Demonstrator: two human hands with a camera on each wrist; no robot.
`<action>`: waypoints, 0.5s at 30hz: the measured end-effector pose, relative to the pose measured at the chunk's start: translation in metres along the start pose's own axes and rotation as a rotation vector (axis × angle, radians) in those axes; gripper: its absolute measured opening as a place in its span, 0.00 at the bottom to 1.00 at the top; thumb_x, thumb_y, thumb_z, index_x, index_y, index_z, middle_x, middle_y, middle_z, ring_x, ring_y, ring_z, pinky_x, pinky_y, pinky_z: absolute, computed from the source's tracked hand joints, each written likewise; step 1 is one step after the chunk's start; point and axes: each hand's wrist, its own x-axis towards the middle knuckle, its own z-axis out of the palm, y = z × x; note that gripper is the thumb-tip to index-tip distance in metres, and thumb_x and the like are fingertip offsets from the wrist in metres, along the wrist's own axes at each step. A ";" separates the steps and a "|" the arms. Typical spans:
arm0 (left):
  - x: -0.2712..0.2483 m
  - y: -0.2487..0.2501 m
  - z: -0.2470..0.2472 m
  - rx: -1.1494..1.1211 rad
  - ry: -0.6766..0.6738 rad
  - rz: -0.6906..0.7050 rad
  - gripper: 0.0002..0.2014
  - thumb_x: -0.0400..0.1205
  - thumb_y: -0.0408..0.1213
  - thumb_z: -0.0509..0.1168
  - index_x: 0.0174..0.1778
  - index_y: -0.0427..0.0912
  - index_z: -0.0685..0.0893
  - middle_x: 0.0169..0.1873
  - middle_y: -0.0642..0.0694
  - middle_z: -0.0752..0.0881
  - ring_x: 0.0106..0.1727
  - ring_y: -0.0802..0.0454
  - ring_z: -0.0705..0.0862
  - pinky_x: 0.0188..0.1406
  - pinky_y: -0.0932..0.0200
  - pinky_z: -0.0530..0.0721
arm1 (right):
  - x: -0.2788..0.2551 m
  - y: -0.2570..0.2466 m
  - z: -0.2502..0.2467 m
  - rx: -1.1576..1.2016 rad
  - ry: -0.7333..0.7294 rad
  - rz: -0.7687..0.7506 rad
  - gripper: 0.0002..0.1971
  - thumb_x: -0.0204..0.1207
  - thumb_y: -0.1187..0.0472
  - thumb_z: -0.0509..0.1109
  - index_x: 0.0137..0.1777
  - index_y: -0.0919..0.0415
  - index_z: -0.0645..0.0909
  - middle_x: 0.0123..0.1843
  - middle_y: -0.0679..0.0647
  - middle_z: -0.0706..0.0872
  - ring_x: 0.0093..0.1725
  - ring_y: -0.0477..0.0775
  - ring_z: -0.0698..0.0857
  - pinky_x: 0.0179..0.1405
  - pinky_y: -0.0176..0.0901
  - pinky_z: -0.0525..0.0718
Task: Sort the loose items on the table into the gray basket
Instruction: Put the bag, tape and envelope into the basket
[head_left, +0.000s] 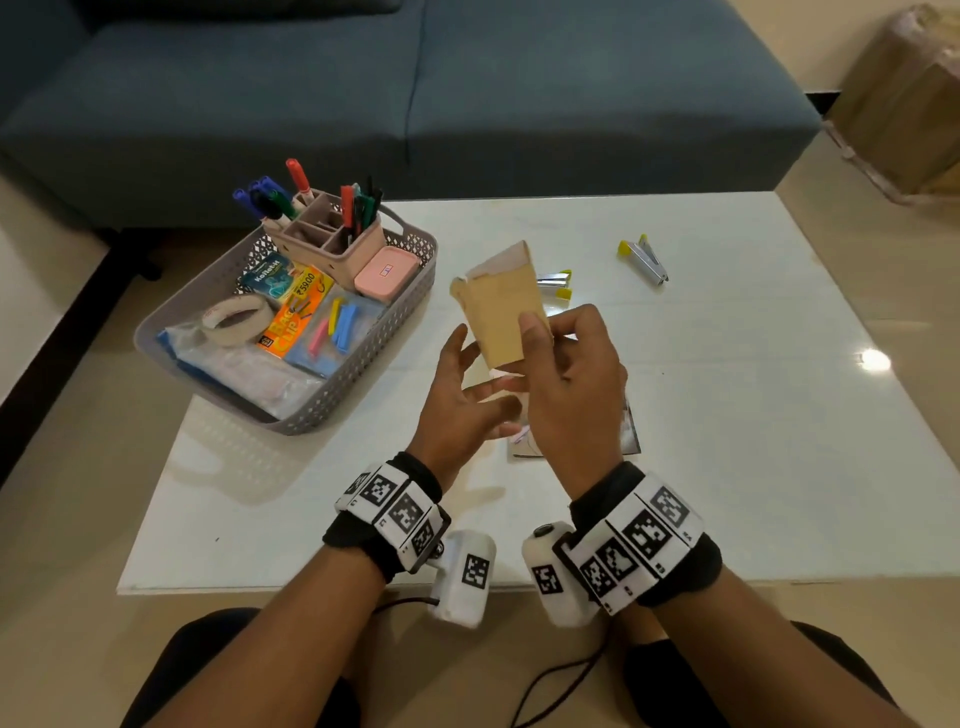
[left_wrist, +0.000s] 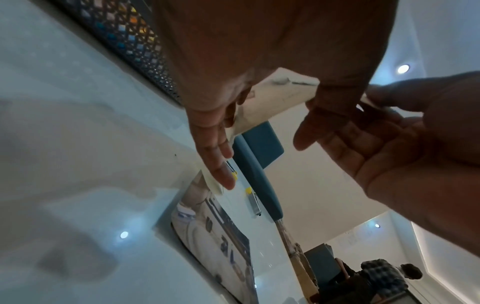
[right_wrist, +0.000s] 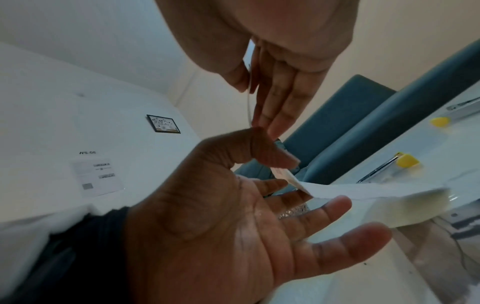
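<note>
My right hand (head_left: 540, 332) pinches a tan paper envelope (head_left: 501, 306) by its lower corner, thumb on the near face, and holds it upright above the table's middle. In the left wrist view the envelope (left_wrist: 280, 96) shows pale between both hands. My left hand (head_left: 483, 374) hovers just left of and below it, palm turned inward, fingers spread and holding nothing. The gray lattice basket (head_left: 337, 400) sits to the left, apart from both hands. It holds a pink pen organiser (head_left: 332, 239), a tape roll (head_left: 236, 319), clip packs and plastic bags.
Two metal staplers with yellow ends lie on the white table (head_left: 727, 467), one (head_left: 556, 285) behind the envelope, one (head_left: 647, 260) farther right. A printed photo (head_left: 631, 431) with pale paper on it lies under my hands. A blue sofa (head_left: 415, 93) stands behind.
</note>
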 end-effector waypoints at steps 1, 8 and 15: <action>0.000 0.000 0.001 -0.003 0.022 0.010 0.44 0.75 0.29 0.74 0.83 0.55 0.60 0.75 0.51 0.75 0.60 0.47 0.89 0.41 0.46 0.91 | -0.001 -0.001 0.001 0.017 -0.030 0.003 0.09 0.84 0.54 0.68 0.43 0.52 0.72 0.33 0.50 0.88 0.34 0.47 0.91 0.31 0.53 0.89; 0.000 0.001 -0.001 0.078 0.241 0.156 0.27 0.79 0.48 0.67 0.70 0.34 0.77 0.60 0.34 0.86 0.49 0.48 0.91 0.39 0.51 0.90 | -0.013 -0.008 0.004 0.002 -0.282 -0.080 0.13 0.82 0.46 0.68 0.45 0.56 0.78 0.37 0.46 0.88 0.37 0.44 0.89 0.33 0.42 0.86; 0.011 0.013 -0.023 -0.238 0.298 -0.013 0.08 0.85 0.27 0.64 0.60 0.33 0.81 0.40 0.42 0.86 0.32 0.49 0.88 0.35 0.57 0.89 | 0.027 0.035 -0.030 -0.219 -0.033 0.230 0.22 0.72 0.33 0.69 0.59 0.45 0.78 0.61 0.40 0.80 0.62 0.51 0.81 0.62 0.53 0.81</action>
